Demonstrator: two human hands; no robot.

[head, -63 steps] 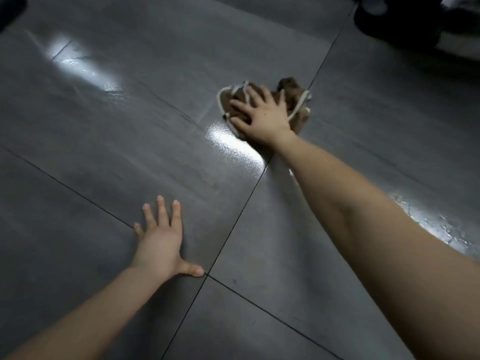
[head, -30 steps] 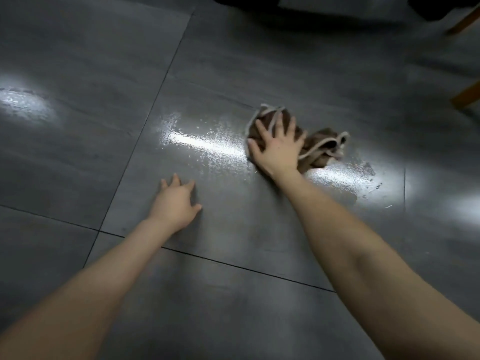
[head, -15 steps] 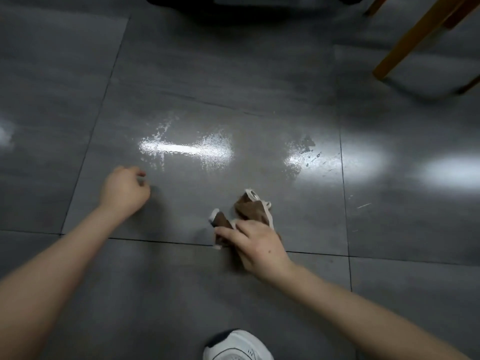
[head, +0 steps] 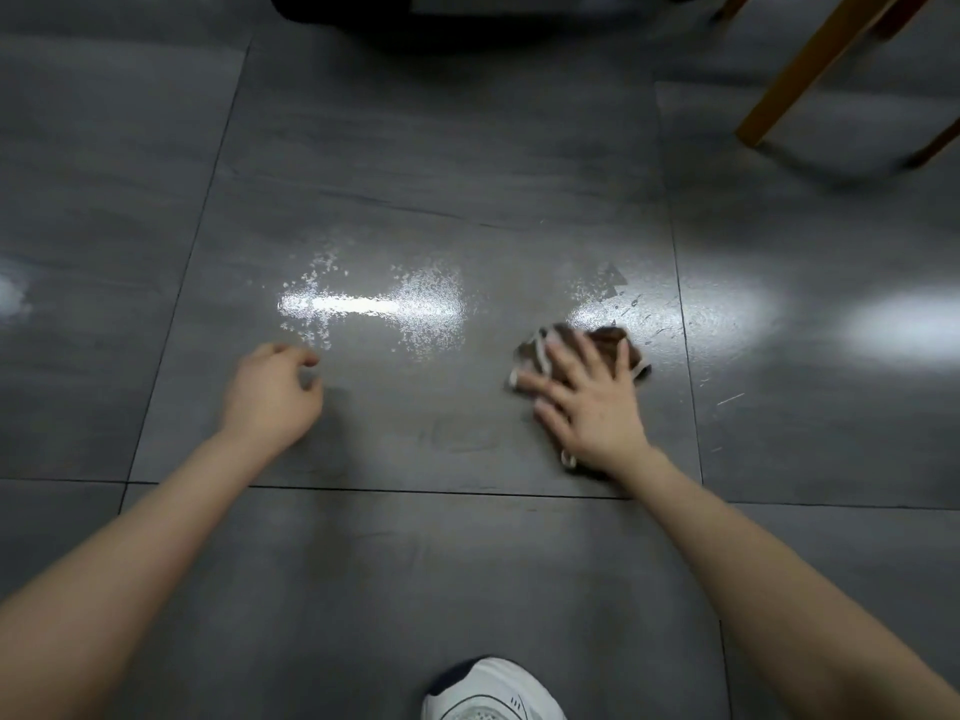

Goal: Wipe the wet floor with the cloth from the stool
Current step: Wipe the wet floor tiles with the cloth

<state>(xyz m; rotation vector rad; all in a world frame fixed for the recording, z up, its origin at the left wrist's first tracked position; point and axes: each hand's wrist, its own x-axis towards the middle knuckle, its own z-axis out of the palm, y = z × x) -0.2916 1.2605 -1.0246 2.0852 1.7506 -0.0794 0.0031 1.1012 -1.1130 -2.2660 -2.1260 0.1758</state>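
Note:
A crumpled brown cloth (head: 610, 339) with a pale cord edge lies on the grey tiled floor, right of centre. My right hand (head: 589, 402) presses flat on it with fingers spread, covering most of it. A wet patch (head: 395, 309) of small droplets glints to the left of the cloth, and a second wet patch (head: 618, 304) shines just beyond it. My left hand (head: 270, 392) rests on the floor at the left with fingers loosely curled, holding nothing.
Wooden stool legs (head: 810, 65) stand at the top right. A dark object (head: 467, 13) lies along the top edge. A white shoe (head: 488, 693) shows at the bottom centre. Tile seams run across the floor (head: 415, 589).
My right hand has pushed the cloth right and forward, toward the right wet patch, and its fingers have flattened over it. My left hand has stayed in place, fingers curled.

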